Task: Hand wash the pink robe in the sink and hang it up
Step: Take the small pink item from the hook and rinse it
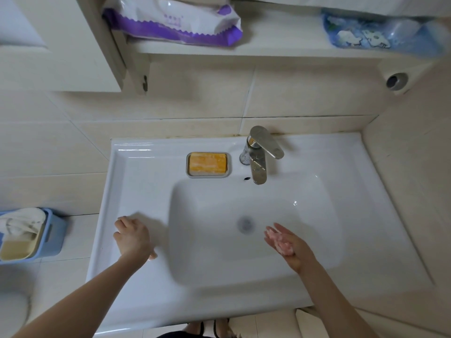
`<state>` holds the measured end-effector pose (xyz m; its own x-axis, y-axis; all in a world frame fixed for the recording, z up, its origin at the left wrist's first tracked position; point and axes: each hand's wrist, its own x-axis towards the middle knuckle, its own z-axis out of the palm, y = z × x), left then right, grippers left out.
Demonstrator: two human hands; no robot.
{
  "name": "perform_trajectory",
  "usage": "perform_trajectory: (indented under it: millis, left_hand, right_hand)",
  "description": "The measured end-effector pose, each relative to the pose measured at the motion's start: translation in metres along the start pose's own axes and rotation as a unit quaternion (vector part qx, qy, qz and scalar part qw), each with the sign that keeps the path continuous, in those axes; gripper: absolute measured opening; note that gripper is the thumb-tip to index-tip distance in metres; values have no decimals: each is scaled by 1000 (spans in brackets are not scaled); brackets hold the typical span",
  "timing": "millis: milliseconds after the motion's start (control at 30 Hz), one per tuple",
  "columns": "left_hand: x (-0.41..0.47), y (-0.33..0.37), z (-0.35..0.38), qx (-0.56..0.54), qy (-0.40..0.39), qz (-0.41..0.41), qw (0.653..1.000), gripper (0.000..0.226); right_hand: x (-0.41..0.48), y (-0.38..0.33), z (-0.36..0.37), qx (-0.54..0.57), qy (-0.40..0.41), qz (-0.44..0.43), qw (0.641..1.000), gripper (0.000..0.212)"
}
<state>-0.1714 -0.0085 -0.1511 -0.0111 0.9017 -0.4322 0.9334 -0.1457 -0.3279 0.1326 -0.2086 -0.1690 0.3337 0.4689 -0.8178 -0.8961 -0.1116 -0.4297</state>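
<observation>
Over the sink [146, 191]: two hands, well apart. Left hand [131, 236] down on the left ledge, back up, fingers bent under and tips hidden; cannot tell whether anything is held. Right hand [290, 245] above the basin just right of the drain [245, 224], palm turned up and leftward, fingers stretched out, not curled. In that palm, the robe [280, 243]: a small pink wad, blurred, resting against palm and fingers, clear of the basin floor. At the back ledge, faucet [258, 154] with spout over the basin and lever swung rightward. Just left of it, orange soap [207, 163] lying in a grey dish [208, 176]. Left of the sink, a blue basket [55, 230] holding pale cloth. Up on the shelf [268, 48], a purple-and-white pack [175, 23] and a blue pack [380, 35].
</observation>
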Motion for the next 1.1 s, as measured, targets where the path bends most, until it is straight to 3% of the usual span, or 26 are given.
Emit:
perform_trajectory:
  millis: [100, 200, 433, 667, 767, 900, 1000, 1100]
  left_hand:
    - [0, 0, 0, 4, -1, 1, 1000, 104]
    - [-1, 0, -1, 11, 2, 1, 1000, 104]
    - [-2, 0, -1, 17, 6, 1, 1000, 105]
    - [-2, -1, -1, 21, 15, 3, 1000, 105]
    - [-2, -2, 0, 16, 12, 5, 1000, 106]
    - [-2, -3, -1, 21, 7, 11, 1000, 104]
    - [-2, -2, -1, 31, 6, 13, 999, 103]
    - [2, -2, -3, 58, -5, 28, 998, 108]
  right_hand:
    - [7, -1, 11, -107, 94, 20, 990, 29]
    - [11, 0, 22, -149, 190, -56, 969, 36]
    - [5, -10, 55, -123, 209, -160, 957, 29]
    - [12, -23, 80, -140, 219, -136, 956, 30]
    - [7, -38, 95, -158, 170, -125, 965, 30]
    - [-13, -62, 121, -51, -77, -199, 976, 39]
    - [-12, -51, 135, -107, -25, -320, 941, 38]
    - [7, -34, 145, -245, 80, -458, 851, 20]
